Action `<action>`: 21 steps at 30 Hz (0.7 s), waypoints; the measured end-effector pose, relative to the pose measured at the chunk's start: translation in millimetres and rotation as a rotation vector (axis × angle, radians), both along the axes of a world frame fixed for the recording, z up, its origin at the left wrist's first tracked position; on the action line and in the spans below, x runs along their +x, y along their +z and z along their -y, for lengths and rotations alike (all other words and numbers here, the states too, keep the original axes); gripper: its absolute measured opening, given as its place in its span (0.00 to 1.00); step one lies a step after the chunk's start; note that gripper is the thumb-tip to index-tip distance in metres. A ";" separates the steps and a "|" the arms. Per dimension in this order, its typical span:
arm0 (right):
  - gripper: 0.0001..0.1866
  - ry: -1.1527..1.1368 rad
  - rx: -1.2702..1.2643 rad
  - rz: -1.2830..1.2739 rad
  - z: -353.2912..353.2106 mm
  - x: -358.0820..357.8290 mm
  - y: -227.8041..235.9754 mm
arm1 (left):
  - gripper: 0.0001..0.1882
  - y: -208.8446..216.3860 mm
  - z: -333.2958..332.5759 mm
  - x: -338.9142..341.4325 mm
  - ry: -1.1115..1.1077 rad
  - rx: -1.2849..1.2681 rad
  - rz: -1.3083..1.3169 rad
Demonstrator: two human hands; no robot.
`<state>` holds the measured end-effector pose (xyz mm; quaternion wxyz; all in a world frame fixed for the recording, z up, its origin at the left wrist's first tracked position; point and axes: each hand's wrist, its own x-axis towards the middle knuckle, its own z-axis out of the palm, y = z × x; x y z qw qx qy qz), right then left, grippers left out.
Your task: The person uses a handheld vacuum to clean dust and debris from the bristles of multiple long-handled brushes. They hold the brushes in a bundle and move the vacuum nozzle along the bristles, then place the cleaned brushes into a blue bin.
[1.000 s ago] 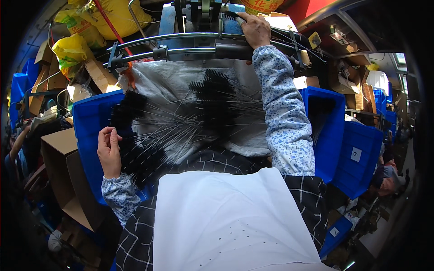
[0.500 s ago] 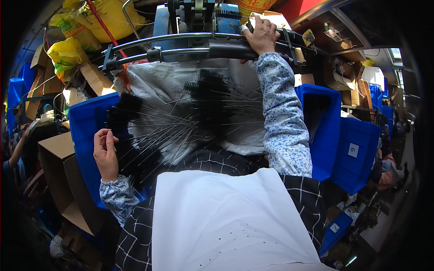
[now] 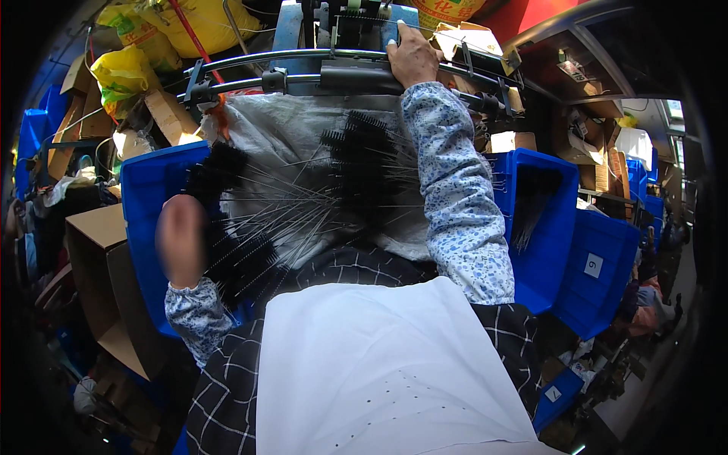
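My right hand (image 3: pixel 415 57) reaches over the curved metal rails (image 3: pixel 303 78) to the blue machine (image 3: pixel 288 34). Its fingers are bent together beside a thin wire; what they grip is too small to make out. Motion smears my left hand (image 3: pixel 180 239), which is over the left blue bin (image 3: pixel 144 189), beside black-bristled wire brushes (image 3: pixel 239 262); its fingers cannot be read. More black brushes (image 3: pixel 360 163) lie across a whitish sheet (image 3: pixel 280 125) in front of me, their thin wire stems crossing in the middle.
At my right, a blue bin (image 3: pixel 550 250) holds more dark brushes with wire stems. Another blue bin (image 3: pixel 595 269) stands beyond it. An open cardboard box (image 3: pixel 98 243) is at the far left. Yellow bags (image 3: pixel 129 80) and a red pole (image 3: pixel 193 30) are behind the rails.
My right hand has shifted left along the machine. My left hand has become blurred with motion, still beside the left brushes. The whole view has shifted slightly.
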<state>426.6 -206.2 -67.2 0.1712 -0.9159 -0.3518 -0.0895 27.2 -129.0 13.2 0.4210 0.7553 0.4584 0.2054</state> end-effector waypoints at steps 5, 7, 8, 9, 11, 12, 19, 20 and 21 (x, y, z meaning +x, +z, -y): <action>0.22 0.028 -0.003 -0.079 -33.9 -28.7 1.5 | 0.09 -0.1 1.7 4.0 -0.020 0.012 0.014; 0.21 0.011 -0.071 -0.105 -42.3 -32.1 3.7 | 0.09 -2.4 3.2 6.7 -0.038 0.019 0.027; 0.21 0.015 -0.051 -0.091 -41.2 -32.6 3.0 | 0.09 -3.5 3.5 7.0 -0.045 0.022 0.034; 0.22 0.030 -0.052 -0.078 -39.1 -31.9 3.4 | 0.09 -3.5 3.5 6.8 -0.049 0.019 0.030; 0.22 0.054 -0.053 -0.054 -30.1 -27.8 5.2 | 0.09 -2.9 4.3 6.5 -0.062 0.013 0.023; 0.22 0.054 -0.048 -0.041 -24.2 -22.3 4.6 | 0.09 -1.9 4.7 6.5 -0.055 0.015 0.016; 0.23 0.012 -0.052 0.022 29.4 26.7 -3.4 | 0.09 -8.8 1.6 -2.7 -0.040 -0.002 0.002; 0.23 0.006 -0.052 0.001 37.0 32.0 -1.7 | 0.09 -9.0 1.2 -2.8 -0.043 -0.009 0.004; 0.23 0.003 -0.052 -0.020 41.8 35.2 -0.4 | 0.08 -9.2 1.3 -2.2 -0.043 -0.016 0.005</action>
